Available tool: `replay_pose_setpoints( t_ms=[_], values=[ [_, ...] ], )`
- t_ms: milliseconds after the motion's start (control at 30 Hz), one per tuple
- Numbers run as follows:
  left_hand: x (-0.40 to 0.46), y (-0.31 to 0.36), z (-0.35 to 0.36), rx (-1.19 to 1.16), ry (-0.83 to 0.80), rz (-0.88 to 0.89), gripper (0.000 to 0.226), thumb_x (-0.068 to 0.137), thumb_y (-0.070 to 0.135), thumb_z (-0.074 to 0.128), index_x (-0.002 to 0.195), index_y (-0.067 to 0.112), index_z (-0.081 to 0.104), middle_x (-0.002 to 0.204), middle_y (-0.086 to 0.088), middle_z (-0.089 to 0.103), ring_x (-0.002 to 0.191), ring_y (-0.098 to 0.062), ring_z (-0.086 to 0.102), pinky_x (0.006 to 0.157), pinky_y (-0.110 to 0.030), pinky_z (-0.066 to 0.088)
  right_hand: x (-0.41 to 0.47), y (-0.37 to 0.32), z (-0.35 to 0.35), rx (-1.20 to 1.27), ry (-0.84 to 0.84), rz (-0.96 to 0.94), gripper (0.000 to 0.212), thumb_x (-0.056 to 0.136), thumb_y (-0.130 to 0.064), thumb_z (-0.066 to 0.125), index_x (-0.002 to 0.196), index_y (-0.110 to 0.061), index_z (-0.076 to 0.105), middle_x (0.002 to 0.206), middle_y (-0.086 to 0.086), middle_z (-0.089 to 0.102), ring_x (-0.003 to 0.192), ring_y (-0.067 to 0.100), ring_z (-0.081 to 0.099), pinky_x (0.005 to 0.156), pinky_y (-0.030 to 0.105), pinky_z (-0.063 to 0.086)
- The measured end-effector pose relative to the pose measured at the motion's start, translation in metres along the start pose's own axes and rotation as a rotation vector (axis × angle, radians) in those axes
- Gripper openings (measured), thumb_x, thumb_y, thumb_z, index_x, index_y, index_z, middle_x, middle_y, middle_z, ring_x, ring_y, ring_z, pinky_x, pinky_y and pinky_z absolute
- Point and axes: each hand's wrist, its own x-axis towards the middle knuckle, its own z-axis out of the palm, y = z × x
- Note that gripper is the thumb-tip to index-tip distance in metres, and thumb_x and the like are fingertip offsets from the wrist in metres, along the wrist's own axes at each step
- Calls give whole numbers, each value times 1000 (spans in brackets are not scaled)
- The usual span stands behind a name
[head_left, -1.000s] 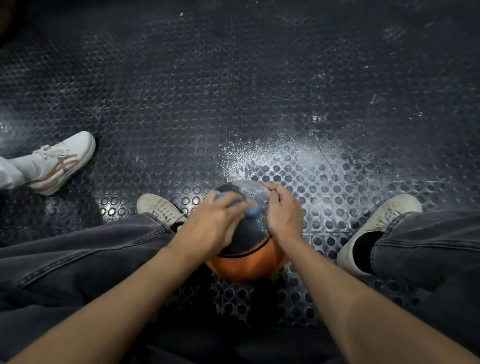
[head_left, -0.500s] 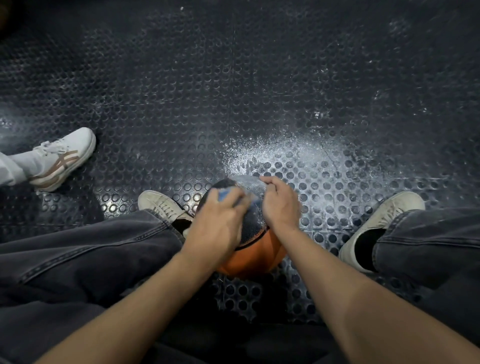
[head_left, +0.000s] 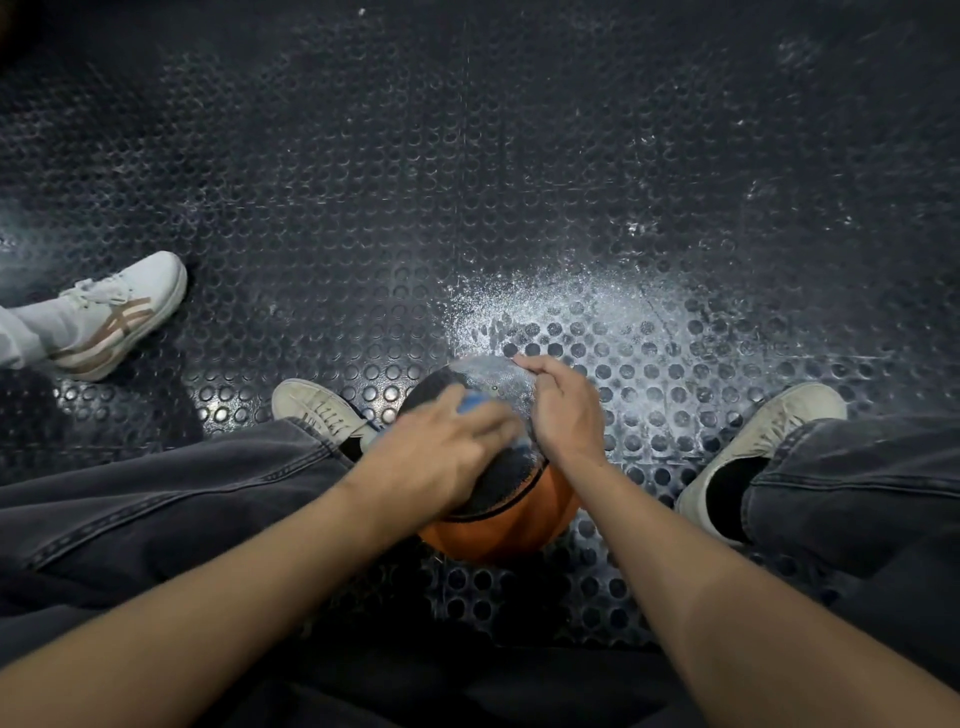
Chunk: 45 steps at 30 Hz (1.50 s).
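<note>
An orange and black basketball (head_left: 506, 512) stands on the studded floor between my feet. Its top is wet and shiny. My left hand (head_left: 441, 457) lies over the ball's left top and grips a small blue object (head_left: 475, 402), which looks like a sponge or cloth and is mostly hidden under the fingers. My right hand (head_left: 563, 410) rests on the ball's right top with fingers curved over it, steadying it.
The black studded rubber floor (head_left: 467, 208) has a pale wet or powdery splash (head_left: 597, 317) just beyond the ball. My two pale shoes (head_left: 317, 410) (head_left: 763, 441) flank the ball. Another person's white shoe (head_left: 114, 317) stands at the left.
My left hand has slid back and forth with the blue object over the ball's top. The right hand has stayed on the ball. The view has shifted slightly.
</note>
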Motion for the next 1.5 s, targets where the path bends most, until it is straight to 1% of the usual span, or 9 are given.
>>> replay_pose_setpoints(
  t_ms=[200, 400, 533, 700, 833, 1000, 1167, 1333, 1500],
  values=[
    [-3, 21, 10, 38, -91, 25, 29, 93, 23, 40, 114, 19, 58, 107, 5, 55, 81, -20, 40, 58, -35, 50, -1, -7, -1, -34, 31, 27, 40, 102, -17, 36, 118, -38, 66, 129, -8, 63, 117, 17, 53, 109, 49, 33],
    [5, 2, -3, 49, 21, -122, 26, 85, 16, 53, 106, 24, 66, 102, 9, 62, 79, -19, 47, 50, -25, 45, -1, -12, -2, -39, 33, 28, 39, 103, -18, 36, 120, -35, 66, 128, -7, 63, 110, 14, 50, 110, 47, 33],
    [-10, 31, 9, 79, -140, 125, 41, 86, 23, 29, 107, 16, 63, 104, 5, 59, 83, -23, 47, 58, -37, 51, -2, -4, -3, -7, 56, 21, 39, 103, -17, 36, 116, -38, 67, 127, -9, 64, 109, 13, 53, 108, 47, 35],
    [5, 18, 5, 104, -29, -142, 41, 84, 24, 29, 105, 17, 63, 102, 3, 58, 83, -24, 42, 58, -37, 49, 0, -10, 0, 17, 58, 60, 36, 103, -19, 36, 112, -36, 66, 114, -4, 67, 104, 21, 56, 105, 51, 38],
    [-10, 35, 7, 171, -111, 108, 43, 82, 21, 29, 105, 16, 65, 101, 2, 59, 84, -25, 50, 56, -35, 47, -7, -6, 3, 24, 73, 36, 35, 102, -23, 33, 109, -41, 62, 118, -11, 63, 103, 20, 58, 99, 53, 45],
    [12, 3, 2, 122, -20, -187, 41, 91, 21, 31, 121, 24, 60, 116, 8, 59, 86, -20, 45, 62, -31, 49, -7, -9, 5, 30, 79, 37, 33, 101, -26, 31, 104, -46, 57, 106, -4, 66, 91, 20, 56, 95, 53, 46],
    [-1, 13, 3, 139, -111, 90, 36, 88, 22, 39, 117, 27, 60, 114, 10, 59, 86, -19, 49, 60, -30, 43, -9, -2, -7, 21, 68, 21, 37, 104, -18, 35, 119, -32, 65, 126, -11, 63, 100, 11, 53, 87, 33, 43],
    [21, -12, -1, -34, 13, -372, 34, 104, 26, 32, 130, 33, 53, 133, 17, 52, 92, -14, 39, 65, -26, 34, -10, -6, -1, 1, 96, 37, 33, 105, -19, 36, 115, -32, 64, 115, -12, 63, 88, 14, 56, 83, 36, 48],
    [1, 5, -2, -107, -66, -64, 31, 97, 24, 41, 117, 34, 61, 120, 17, 59, 86, -19, 47, 63, -27, 40, 1, -17, -10, -66, 70, 133, 24, 101, -14, 43, 98, -20, 67, 92, -7, 59, 75, 13, 48, 77, 31, 41]
  ],
)
